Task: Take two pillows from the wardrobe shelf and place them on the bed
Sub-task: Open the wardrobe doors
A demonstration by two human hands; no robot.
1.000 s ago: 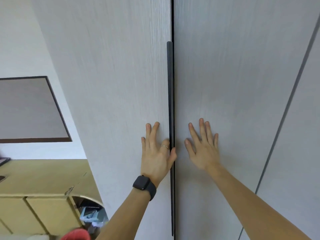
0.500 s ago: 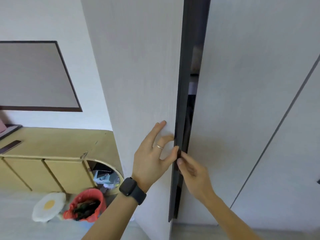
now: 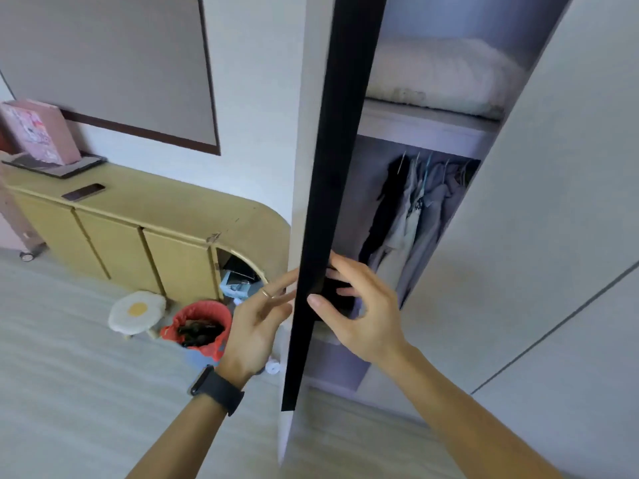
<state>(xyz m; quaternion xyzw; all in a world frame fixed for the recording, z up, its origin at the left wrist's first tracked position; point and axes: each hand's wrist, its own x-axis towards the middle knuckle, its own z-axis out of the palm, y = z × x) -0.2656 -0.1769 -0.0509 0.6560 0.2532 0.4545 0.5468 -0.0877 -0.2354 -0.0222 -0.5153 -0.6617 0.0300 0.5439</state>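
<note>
The wardrobe's left door (image 3: 333, 160) stands partly open and I see it edge-on, with a long black handle strip down its edge. My right hand (image 3: 366, 312) grips that edge, thumb on the front and fingers behind it. My left hand (image 3: 256, 326), with a ring and a black watch, rests with spread fingers against the door's outer face. Inside, a white fluffy pillow (image 3: 439, 74) lies on the upper shelf (image 3: 425, 127); I cannot tell whether a second one lies with it. The bed is out of view.
Clothes (image 3: 415, 209) hang under the shelf. The right door (image 3: 560, 202) is closed. To the left a yellow cabinet (image 3: 138, 212) carries a phone (image 3: 83, 191) and a pink box (image 3: 38, 133). A red-lined bin (image 3: 200, 326) and an egg-shaped stool (image 3: 136, 311) stand on the floor.
Both palms lay flat on the closed doors; the left door has since swung out towards me. My right hand took its edge, and the shelf, pillow and clothes came into view.
</note>
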